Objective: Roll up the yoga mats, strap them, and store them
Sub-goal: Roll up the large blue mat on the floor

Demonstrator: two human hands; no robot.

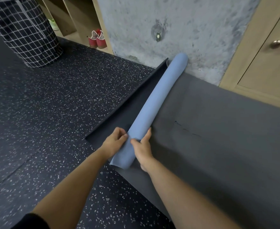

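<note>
Blue mat roll [154,103] on a grey mat [218,146] on the speckled floor [53,96], far end against the concrete wall [185,30], left hand [114,139] pinching its near side, right hand [143,147] with fingers curled round it, cabinet [259,63] right, checked basket [23,30] and red shoes [97,39] left

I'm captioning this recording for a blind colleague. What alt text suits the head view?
The left hand and right hand hold the near end of a rolled blue yoga mat, which lies on a flat grey mat on a speckled dark floor and reaches to the wall. A checked basket and red shoes on a shelf sit at the upper left.
</note>
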